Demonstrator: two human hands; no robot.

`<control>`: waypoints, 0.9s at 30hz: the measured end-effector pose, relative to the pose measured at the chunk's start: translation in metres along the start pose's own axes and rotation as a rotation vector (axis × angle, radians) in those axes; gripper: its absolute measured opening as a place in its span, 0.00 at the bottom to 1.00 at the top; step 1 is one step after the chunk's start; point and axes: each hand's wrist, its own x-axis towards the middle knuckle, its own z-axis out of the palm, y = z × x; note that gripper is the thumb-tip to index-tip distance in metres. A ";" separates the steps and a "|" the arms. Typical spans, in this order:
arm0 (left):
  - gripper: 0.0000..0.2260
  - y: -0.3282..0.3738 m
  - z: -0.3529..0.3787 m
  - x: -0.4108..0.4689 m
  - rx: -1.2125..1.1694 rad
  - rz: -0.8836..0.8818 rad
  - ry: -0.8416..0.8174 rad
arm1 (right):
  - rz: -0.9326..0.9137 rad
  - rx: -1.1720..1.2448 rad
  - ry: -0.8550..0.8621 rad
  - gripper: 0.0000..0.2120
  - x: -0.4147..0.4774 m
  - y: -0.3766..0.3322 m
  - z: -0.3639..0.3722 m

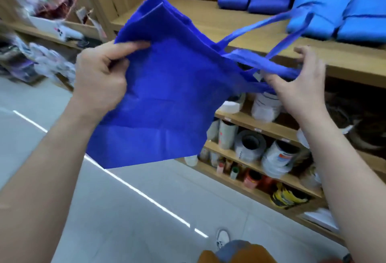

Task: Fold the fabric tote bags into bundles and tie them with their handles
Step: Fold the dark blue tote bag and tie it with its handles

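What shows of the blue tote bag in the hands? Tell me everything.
The tote bag is royal blue, thin creased fabric, folded flat and held tilted in the air above the floor. The left hand pinches its side edge; the right hand grips its long handles, one loop reaching toward the wooden shelf.

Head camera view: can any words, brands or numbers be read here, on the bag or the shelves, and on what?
No text here can be read.
White round tin, coloured label: print blurred.
White tub, dark stripes: too blurred.
Small white tag on the blue fabric tote bag: too small.
White box at left, dark marks: blurred.
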 end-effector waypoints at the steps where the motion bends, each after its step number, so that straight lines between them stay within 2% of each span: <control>1: 0.28 -0.004 -0.002 0.009 -0.035 -0.029 0.007 | 0.035 0.016 -0.033 0.39 0.003 0.000 0.004; 3: 0.27 -0.016 -0.004 0.024 -0.103 -0.129 0.053 | 0.029 0.017 -0.105 0.34 0.009 -0.006 0.006; 5: 0.26 -0.034 -0.005 0.039 -0.195 -0.255 0.129 | -0.020 0.017 -0.271 0.20 0.018 -0.018 0.002; 7: 0.26 -0.050 -0.009 0.056 -0.313 -0.353 0.185 | -0.034 0.141 -0.385 0.08 0.030 -0.032 -0.003; 8: 0.26 -0.058 -0.011 0.066 -0.375 -0.381 0.204 | -0.025 0.236 -0.382 0.04 0.040 -0.042 -0.007; 10: 0.24 -0.072 -0.013 0.090 -0.497 -0.402 0.221 | -0.048 0.403 -0.243 0.05 0.062 -0.064 -0.013; 12: 0.21 -0.085 -0.008 0.116 -0.599 -0.411 0.212 | -0.127 0.525 -0.013 0.09 0.087 -0.084 -0.010; 14: 0.20 -0.098 0.000 0.145 -0.681 -0.424 0.197 | -0.276 0.525 0.222 0.11 0.112 -0.099 0.004; 16: 0.21 -0.113 0.008 0.175 -0.746 -0.439 0.180 | -0.395 0.381 0.395 0.13 0.130 -0.112 0.024; 18: 0.21 -0.130 0.013 0.203 -0.806 -0.461 0.147 | -0.521 0.098 0.494 0.18 0.137 -0.126 0.040; 21: 0.22 -0.159 0.019 0.244 -0.863 -0.542 0.090 | -0.624 -0.300 0.463 0.25 0.127 -0.148 0.060; 24: 0.21 -0.185 0.032 0.277 -0.815 -0.634 0.022 | -0.689 -0.529 0.287 0.29 0.122 -0.158 0.078; 25: 0.21 -0.193 0.038 0.286 -0.786 -0.644 -0.019 | -0.633 -0.611 0.175 0.33 0.124 -0.158 0.084; 27: 0.21 -0.207 0.049 0.297 -0.705 -0.645 -0.117 | -0.372 -0.764 -0.035 0.43 0.133 -0.150 0.097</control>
